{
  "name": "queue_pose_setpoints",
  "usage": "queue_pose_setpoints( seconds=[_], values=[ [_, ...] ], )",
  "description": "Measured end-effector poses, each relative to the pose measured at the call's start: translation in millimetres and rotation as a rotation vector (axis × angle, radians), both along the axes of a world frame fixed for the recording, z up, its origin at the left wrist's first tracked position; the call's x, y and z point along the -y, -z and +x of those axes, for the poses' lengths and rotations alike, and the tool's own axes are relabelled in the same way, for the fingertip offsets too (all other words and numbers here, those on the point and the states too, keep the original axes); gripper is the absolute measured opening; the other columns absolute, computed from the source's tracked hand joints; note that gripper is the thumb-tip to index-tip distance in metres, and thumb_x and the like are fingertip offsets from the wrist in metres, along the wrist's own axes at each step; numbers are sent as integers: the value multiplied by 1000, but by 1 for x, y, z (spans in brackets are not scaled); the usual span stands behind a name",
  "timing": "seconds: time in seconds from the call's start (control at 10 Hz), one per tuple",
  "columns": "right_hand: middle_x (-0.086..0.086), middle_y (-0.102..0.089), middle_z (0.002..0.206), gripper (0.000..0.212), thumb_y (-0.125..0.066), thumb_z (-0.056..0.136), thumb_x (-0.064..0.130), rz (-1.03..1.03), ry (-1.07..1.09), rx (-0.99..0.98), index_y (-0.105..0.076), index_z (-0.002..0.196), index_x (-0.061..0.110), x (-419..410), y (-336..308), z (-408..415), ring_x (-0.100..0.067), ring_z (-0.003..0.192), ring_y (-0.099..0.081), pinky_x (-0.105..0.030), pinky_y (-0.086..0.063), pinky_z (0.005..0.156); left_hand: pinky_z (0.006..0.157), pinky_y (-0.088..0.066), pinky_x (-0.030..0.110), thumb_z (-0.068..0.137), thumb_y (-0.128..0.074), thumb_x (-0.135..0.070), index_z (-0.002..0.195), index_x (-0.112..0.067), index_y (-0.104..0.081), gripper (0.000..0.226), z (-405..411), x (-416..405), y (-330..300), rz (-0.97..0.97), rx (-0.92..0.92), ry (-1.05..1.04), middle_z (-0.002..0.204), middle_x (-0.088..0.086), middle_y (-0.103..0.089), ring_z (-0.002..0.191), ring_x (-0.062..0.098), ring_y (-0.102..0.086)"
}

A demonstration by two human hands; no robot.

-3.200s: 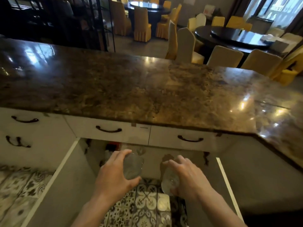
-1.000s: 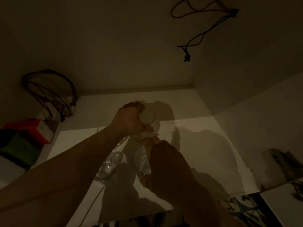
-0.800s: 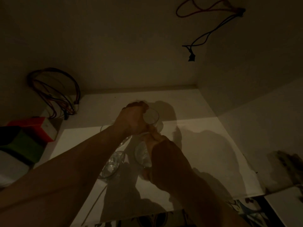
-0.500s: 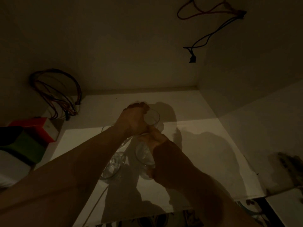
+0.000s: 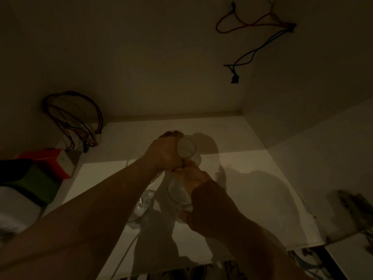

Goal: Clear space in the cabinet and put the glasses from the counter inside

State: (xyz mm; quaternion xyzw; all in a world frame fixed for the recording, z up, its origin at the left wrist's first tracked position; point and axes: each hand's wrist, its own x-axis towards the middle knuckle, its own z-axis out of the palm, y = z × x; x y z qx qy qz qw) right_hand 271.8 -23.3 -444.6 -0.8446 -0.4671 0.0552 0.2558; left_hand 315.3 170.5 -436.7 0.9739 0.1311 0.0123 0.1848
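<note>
I look into a dim white cabinet with a pale floor (image 5: pixel 252 195). My left hand (image 5: pixel 164 154) reaches in from the lower left and grips a clear glass (image 5: pixel 186 148) deep in the middle. My right hand (image 5: pixel 198 190) comes from the lower right and wraps around a second clear glass (image 5: pixel 177 191), close in front of the first. Both hands nearly touch. Another clear glass (image 5: pixel 141 207) stands on the cabinet floor to the left of my right hand, partly hidden by my left forearm. Whether the held glasses rest on the floor is too dark to tell.
A red box (image 5: pixel 52 160) and a green box (image 5: pixel 34 182) stand at the left wall, with a coil of wires (image 5: pixel 76 120) behind them. Red and dark wires (image 5: pixel 254 37) hang on the back wall at the upper right. Patterned floor tiles (image 5: pixel 310 265) show below the cabinet's front edge.
Seconds ago I held both glasses outside the open cabinet below the counter. Since then both hands are inside, and over the last second they have hardly moved.
</note>
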Motion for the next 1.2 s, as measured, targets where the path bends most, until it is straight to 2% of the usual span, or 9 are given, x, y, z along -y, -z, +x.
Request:
queue_pose_setpoints(
  seconds=[0.1,0.2,0.3,0.4,0.5,0.6,0.7,0.9,1.2],
  values=[
    [-4,-36,155,92,-81,78,20,44,8,-42,-28,152,28,-2,3,2,-28,139,-39,-43,-39,113,96,-42,32,70,-80,-54,145,-19,-37,93,-2,-1,-3,-39,0,-18,139,5,-48,124,24,-50],
    [2,-34,155,89,-81,78,35,49,-12,-80,-32,152,24,1,-3,5,-21,139,-37,-43,-40,112,98,-41,31,63,-77,-68,152,-24,-28,110,-12,-3,-11,-128,35,-36,145,3,-44,128,23,-48],
    [2,-45,144,80,-72,80,54,58,12,22,-40,148,27,12,-11,7,-19,127,-49,-37,-47,102,93,-41,28,70,-66,-73,151,-26,-30,100,-27,-5,-14,-145,114,-66,143,0,-48,125,18,-51],
    [4,-50,141,69,-55,88,66,57,99,11,-44,146,29,25,-15,12,-16,121,-53,-32,-49,95,99,-42,31,77,-56,-74,151,-28,-32,90,-55,-13,-14,-67,178,-105,148,0,-46,130,19,-48],
    [-1,-48,148,68,-32,95,69,-23,160,54,-43,148,28,35,-18,14,-19,130,-50,-38,-49,101,107,-36,37,80,-44,-80,151,-31,-30,87,-92,-24,-12,-3,176,-132,152,0,-40,135,20,-41],
    [-6,-39,158,89,7,89,73,-187,105,178,-40,151,29,41,-18,15,-27,144,-36,-44,-46,107,111,-32,39,78,-32,-87,152,-33,-28,92,-126,-28,-12,68,100,-189,154,-1,-38,137,22,-38],
    [-3,-30,162,106,21,75,76,-236,181,132,-28,156,30,47,-13,15,-21,149,-26,-39,-37,114,113,-27,42,77,-21,-89,154,-36,-21,93,-159,-29,-11,131,-11,-244,158,-2,-32,142,23,-32],
    [-9,-38,157,62,-27,100,61,-243,284,105,-40,151,28,58,-16,5,-27,143,-34,-43,-38,111,121,-14,42,73,-5,-90,155,-41,-10,95,-208,-20,-9,157,-207,-287,165,-2,-16,149,21,-18],
    [-9,-51,146,63,-29,99,62,-261,310,180,-47,147,25,71,-21,-1,-30,131,-48,-41,-46,99,121,-14,40,72,-6,-91,154,-43,-12,96,-216,6,-27,150,-216,-302,164,-4,-17,149,20,-18]
  ],
)
